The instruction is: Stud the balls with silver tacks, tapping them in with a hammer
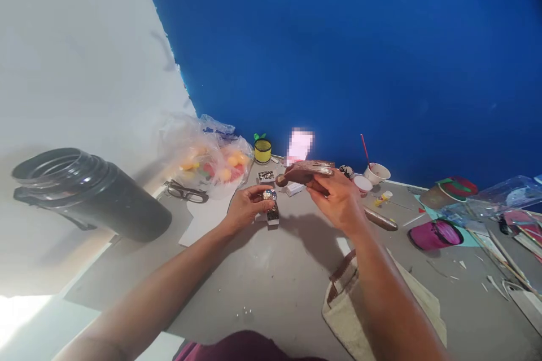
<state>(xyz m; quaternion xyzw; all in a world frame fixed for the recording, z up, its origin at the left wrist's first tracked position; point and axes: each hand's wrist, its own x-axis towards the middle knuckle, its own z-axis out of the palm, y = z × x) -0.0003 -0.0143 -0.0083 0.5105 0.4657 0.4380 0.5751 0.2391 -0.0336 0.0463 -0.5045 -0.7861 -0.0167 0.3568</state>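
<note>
In the head view, my left hand pinches a small glittery piece in its fingertips, just above a little dark box. The box stands on the table, roughly midway between the side edges and toward the far edge. My right hand is clenched around a brown wooden block, held in the air just right of the piece; I cannot tell whether the two touch.

I judge this goes best with the left wrist braced on the table and the pinch light but firm, so the block does not knock the piece loose.

The piece looks rounded and silvery and catches the light; it is too small for finer detail. Glasses lie toward the far left corner, and a cloth bag lies by the near edge.
</note>
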